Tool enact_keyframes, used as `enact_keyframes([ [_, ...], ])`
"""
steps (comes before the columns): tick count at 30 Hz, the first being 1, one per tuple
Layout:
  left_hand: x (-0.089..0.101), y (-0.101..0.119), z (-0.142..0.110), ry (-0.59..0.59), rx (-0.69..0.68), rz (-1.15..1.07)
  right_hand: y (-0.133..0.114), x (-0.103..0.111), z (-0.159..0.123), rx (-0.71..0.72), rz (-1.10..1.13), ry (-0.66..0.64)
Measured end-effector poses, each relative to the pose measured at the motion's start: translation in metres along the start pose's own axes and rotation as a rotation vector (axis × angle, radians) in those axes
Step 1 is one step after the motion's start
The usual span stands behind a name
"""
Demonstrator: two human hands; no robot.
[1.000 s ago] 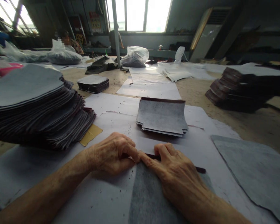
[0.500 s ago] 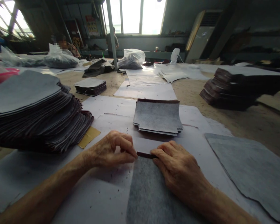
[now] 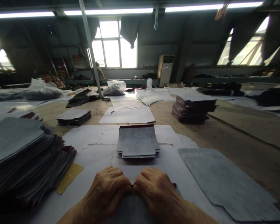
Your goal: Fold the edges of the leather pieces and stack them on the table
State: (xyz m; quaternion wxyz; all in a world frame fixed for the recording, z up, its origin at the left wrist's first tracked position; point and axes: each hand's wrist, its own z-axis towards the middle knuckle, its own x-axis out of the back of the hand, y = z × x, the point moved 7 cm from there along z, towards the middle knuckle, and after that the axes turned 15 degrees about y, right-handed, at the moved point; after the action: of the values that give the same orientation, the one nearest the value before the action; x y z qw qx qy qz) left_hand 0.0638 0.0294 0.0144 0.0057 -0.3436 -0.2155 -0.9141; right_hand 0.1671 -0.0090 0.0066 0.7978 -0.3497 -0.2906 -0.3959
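Note:
My left hand and my right hand lie side by side at the near edge, thumbs almost meeting. Both have curled fingers closed on the far edge of a grey-backed sheet of material, where a dark folded strip peeks out by the right hand. The hands hide most of this edge. Just beyond them rests a small stack of grey pieces, each with a dark far edge. To the right, a larger grey cut piece lies flat.
A tall, leaning stack of grey pieces with dark undersides rises at left beside a yellow scrap. Farther off stand a low stack and a dark reddish stack. White paper covers the near table. A person is near the window.
My view has tilted up. My left hand has moved from a pinch at the strip's left end to lie beside the right hand, both now gripping the folded edge.

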Motion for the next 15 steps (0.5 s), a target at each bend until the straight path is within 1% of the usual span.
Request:
enact_keyframes([
  [1,0.001,-0.001,0.001,0.015,0.009,-0.004,0.003,0.000,0.001,-0.011,-0.008,-0.040],
  [3,0.004,-0.005,0.003,0.045,0.037,-0.004,0.011,0.005,0.003,-0.038,-0.013,-0.079],
  [7,0.009,-0.016,0.005,0.073,0.084,0.016,0.029,0.024,0.003,-0.100,-0.030,-0.087],
  [11,0.009,-0.022,0.005,0.072,0.144,0.020,0.044,0.043,-0.010,-0.171,-0.042,-0.080],
  [15,0.005,-0.017,0.006,0.061,0.143,-0.003,0.049,0.056,-0.027,-0.265,0.013,-0.061],
])
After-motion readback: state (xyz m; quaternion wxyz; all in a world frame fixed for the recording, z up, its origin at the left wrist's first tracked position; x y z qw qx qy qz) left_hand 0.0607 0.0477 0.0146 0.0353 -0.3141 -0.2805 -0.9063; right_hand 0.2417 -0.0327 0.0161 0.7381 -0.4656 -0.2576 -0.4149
